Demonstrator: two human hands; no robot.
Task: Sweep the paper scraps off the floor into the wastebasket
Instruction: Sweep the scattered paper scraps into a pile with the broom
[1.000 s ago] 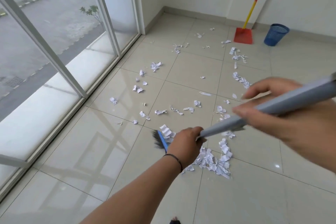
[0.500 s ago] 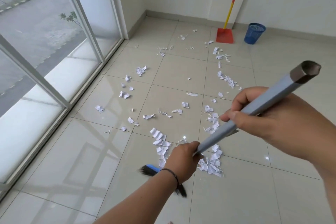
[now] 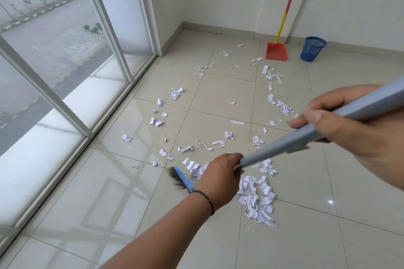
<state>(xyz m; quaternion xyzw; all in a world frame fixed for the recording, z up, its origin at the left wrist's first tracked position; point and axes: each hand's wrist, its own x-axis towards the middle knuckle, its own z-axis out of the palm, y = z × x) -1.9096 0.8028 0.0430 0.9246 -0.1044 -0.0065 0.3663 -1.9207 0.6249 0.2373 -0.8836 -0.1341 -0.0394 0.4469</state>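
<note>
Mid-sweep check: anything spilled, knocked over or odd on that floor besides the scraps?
Nothing beyond the job itself. Torn paper scraps litter the tiles. The blue wastebasket stands upright by the far wall, and the red dustpan leans there too. Both hands, left and right, grip the broom handle.

- White paper scraps (image 3: 258, 200) lie crumpled on the glossy tiles, heaped near the broom head (image 3: 180, 179), with more scattered in a loose ring towards the far corner.
- The blue mesh wastebasket (image 3: 313, 48) stands upright by the far wall.
</note>
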